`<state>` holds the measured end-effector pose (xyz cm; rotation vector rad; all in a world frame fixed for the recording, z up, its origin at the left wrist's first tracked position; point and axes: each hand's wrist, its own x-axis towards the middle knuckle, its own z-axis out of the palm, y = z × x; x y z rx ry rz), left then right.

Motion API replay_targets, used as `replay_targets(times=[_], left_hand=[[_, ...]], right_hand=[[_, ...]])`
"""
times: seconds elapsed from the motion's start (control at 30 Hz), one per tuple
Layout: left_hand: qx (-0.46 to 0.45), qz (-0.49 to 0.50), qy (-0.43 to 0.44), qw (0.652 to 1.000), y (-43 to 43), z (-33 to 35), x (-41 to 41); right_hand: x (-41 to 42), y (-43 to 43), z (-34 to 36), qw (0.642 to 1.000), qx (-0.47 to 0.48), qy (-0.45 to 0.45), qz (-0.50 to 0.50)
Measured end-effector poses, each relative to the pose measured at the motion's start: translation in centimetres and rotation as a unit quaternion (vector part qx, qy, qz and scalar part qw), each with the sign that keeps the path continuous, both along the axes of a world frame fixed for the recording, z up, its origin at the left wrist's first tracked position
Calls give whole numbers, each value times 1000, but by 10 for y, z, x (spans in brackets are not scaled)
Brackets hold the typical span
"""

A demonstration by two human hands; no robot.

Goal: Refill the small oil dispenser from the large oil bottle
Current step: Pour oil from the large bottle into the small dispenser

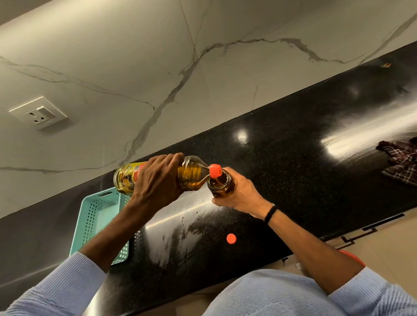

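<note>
This was a home kitchen. A long, polished black granite countertop (pixel 289 151) ran along a wall of large white tiles (pixel 119 52) veined like marble, with a switched power socket (pixel 38 112) set into it. On the counter sat a teal perforated plastic basket (pixel 92 216). A crumpled checked cloth (pixel 414 161), probably a dish towel, lay at the far right. A large oil bottle (pixel 193 171) of amber cooking oil and a small glass oil dispenser (pixel 221 185) were above the counter.
</note>
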<state>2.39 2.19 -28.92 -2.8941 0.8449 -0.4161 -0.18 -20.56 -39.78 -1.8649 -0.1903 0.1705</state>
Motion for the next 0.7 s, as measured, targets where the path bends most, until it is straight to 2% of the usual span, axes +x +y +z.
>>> replay_targets(times=[0.7], left_hand=[[-148,47,39,987,4,-33,-14]], right_hand=[[-3,-2,2,1000,8,10,-15]])
